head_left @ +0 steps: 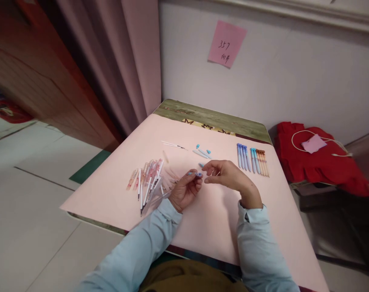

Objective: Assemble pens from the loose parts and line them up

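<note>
My left hand is closed on a light blue pen barrel, its round end pointing right. My right hand hovers just beside that end, thumb and index finger apart. A small blue pen part shows at the index fingertip; whether it is touched or lies on the table cannot be told. Beyond the hands lie light blue pen barrels and two small turquoise pen tops. White ink refills lie at the far left of these.
Left of my left hand are pink pen barrels, white refills and a clear plastic holder. Blue pens and brown-topped pens stand in rows at right. A red cloth is beyond the table's right edge.
</note>
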`<state>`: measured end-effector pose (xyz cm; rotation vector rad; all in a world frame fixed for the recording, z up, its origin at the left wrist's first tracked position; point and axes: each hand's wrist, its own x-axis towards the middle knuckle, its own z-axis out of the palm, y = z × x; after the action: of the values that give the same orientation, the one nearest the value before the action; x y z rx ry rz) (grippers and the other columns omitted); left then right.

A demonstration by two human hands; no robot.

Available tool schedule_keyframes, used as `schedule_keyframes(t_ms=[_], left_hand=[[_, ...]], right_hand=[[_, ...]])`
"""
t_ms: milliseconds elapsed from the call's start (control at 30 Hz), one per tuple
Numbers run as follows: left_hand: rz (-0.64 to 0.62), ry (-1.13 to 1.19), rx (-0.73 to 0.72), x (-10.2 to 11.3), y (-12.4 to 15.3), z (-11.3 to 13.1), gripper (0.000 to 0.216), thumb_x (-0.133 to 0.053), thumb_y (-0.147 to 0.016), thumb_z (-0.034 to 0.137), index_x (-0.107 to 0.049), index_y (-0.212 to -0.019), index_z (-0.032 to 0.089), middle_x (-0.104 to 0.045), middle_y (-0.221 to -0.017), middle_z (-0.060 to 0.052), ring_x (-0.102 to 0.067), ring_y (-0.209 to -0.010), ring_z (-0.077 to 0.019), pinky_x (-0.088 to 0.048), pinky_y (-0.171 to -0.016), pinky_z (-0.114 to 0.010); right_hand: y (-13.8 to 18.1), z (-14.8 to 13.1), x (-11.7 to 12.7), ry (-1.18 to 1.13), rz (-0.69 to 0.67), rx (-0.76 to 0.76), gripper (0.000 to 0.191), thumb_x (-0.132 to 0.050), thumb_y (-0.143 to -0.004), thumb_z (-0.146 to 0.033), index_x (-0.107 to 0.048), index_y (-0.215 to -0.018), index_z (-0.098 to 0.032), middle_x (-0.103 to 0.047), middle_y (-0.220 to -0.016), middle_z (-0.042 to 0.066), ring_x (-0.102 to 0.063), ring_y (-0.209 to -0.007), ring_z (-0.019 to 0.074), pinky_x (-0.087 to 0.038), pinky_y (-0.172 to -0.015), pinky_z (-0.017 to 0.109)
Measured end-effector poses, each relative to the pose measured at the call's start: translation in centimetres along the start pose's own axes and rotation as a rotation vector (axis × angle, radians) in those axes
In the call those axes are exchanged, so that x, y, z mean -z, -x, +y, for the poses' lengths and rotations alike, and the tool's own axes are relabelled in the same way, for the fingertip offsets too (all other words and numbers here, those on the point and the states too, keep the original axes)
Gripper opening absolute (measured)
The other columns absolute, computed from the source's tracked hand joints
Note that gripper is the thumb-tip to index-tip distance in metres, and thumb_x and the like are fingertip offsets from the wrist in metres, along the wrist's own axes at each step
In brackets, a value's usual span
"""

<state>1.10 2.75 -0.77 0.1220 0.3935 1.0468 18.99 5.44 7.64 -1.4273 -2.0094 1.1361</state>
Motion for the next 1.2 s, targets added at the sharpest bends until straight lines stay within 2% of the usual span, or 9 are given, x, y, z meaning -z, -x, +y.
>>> schedule_keyframes(t_ms=[67, 233, 500, 633, 700, 767, 867, 1067, 1200], left_hand=[[0.018, 0.005, -0.021, 0.0, -0.2, -0.1, 0.011, -0.066, -0.082, 0.009, -0.065, -0.092, 0.012, -0.068, -0.082, -0.005, -0.064, -0.066, -0.0088, -0.054, -0.057, -0.014], [-0.001, 0.022, -0.064, 0.3, -0.5, -0.3, 0.005, -0.065, -0.084, 0.009, -0.065, -0.089, 0.011, -0.068, -0.082, -0.003, -0.064, -0.066, -0.0071, -0.055, -0.060, -0.015], [-0.007, -0.017, -0.079, 0.4, -0.7, -0.4, 0.005, -0.068, -0.083, 0.011, -0.065, -0.087, 0.011, -0.066, -0.078, -0.002, -0.063, -0.067, -0.0070, -0.054, -0.063, -0.015], [-0.010, -0.022, -0.086, 0.4, -0.6, -0.5, 0.008, -0.069, -0.082, 0.013, -0.066, -0.089, 0.011, -0.068, -0.082, -0.003, -0.063, -0.068, -0.0074, -0.053, -0.065, -0.016], [-0.024, -0.049, -0.037, 0.3, -0.3, -0.6, 0.014, -0.071, -0.082, 0.018, -0.067, -0.093, 0.010, -0.069, -0.084, -0.005, -0.064, -0.071, -0.0087, -0.053, -0.068, -0.017], [-0.090, -0.121, 0.067, 0.0, 0.1, -0.6, 0.021, -0.074, -0.081, 0.023, -0.067, -0.096, 0.010, -0.069, -0.084, -0.007, -0.065, -0.071, -0.0109, -0.053, -0.067, -0.019], [-0.282, -0.273, 0.249, -0.4, 0.8, -0.4, 0.030, -0.080, -0.075, 0.029, -0.065, -0.094, 0.012, -0.068, -0.077, -0.007, -0.065, -0.065, -0.0135, -0.051, -0.057, -0.021], [-0.521, -0.426, 0.443, -0.2, 1.2, 0.1, 0.034, -0.083, -0.068, 0.034, -0.062, -0.083, 0.012, -0.071, -0.071, -0.009, -0.065, -0.058, -0.0168, -0.052, -0.050, -0.024], [-0.663, -0.475, 0.608, -0.4, 1.4, 0.5, 0.034, -0.083, -0.068, 0.038, -0.064, -0.079, 0.012, -0.073, -0.073, -0.012, -0.068, -0.057, -0.0199, -0.054, -0.046, -0.026]], right_hand=[[0.3, -1.4, -0.5, 0.006, 0.026, 0.052, 0.033, -0.076, -0.072, -0.036, -0.072, -0.102, -0.022, -0.068, -0.076, -0.002, -0.059, -0.065, 0.0118, -0.044, -0.059, 0.022], [0.4, -3.6, -1.6, 0.224, 0.123, 0.100, 0.008, -0.070, -0.077, -0.025, -0.072, -0.085, -0.023, -0.068, -0.070, -0.002, -0.059, -0.062, 0.0117, -0.041, -0.058, 0.022], [0.2, -4.3, -2.4, 0.462, 0.226, 0.078, 0.006, -0.065, -0.081, -0.023, -0.071, -0.083, -0.022, -0.071, -0.076, 0.001, -0.062, -0.068, 0.0149, -0.041, -0.063, 0.024], [0.0, -4.1, -2.7, 0.477, 0.239, 0.071, 0.008, -0.064, -0.079, -0.021, -0.071, -0.083, -0.023, -0.071, -0.076, 0.001, -0.062, -0.069, 0.0153, -0.041, -0.064, 0.024], [-0.2, -3.5, -2.7, 0.447, 0.312, 0.063, 0.010, -0.063, -0.079, -0.020, -0.071, -0.083, -0.023, -0.070, -0.074, 0.000, -0.061, -0.067, 0.0146, -0.040, -0.063, 0.024], [-0.7, -2.6, -2.8, 0.399, 0.408, 0.053, 0.011, -0.061, -0.079, -0.019, -0.071, -0.084, -0.023, -0.069, -0.072, -0.001, -0.061, -0.065, 0.0140, -0.040, -0.063, 0.024], [-2.0, -0.8, -3.6, 0.324, 0.483, 0.007, 0.010, -0.061, -0.079, -0.021, -0.070, -0.084, -0.022, -0.068, -0.069, -0.001, -0.060, -0.064, 0.0140, -0.042, -0.063, 0.024], [-4.1, 1.6, -6.3, 0.155, 0.492, -0.103, 0.011, -0.065, -0.079, -0.027, -0.072, -0.086, -0.022, -0.073, -0.078, -0.001, -0.064, -0.067, 0.0140, -0.046, -0.069, 0.025], [-4.3, 2.0, -7.5, 0.230, 0.454, -0.157, 0.011, -0.065, -0.080, -0.028, -0.072, -0.087, -0.024, -0.073, -0.081, -0.002, -0.065, -0.072, 0.0153, -0.045, -0.069, 0.025]])
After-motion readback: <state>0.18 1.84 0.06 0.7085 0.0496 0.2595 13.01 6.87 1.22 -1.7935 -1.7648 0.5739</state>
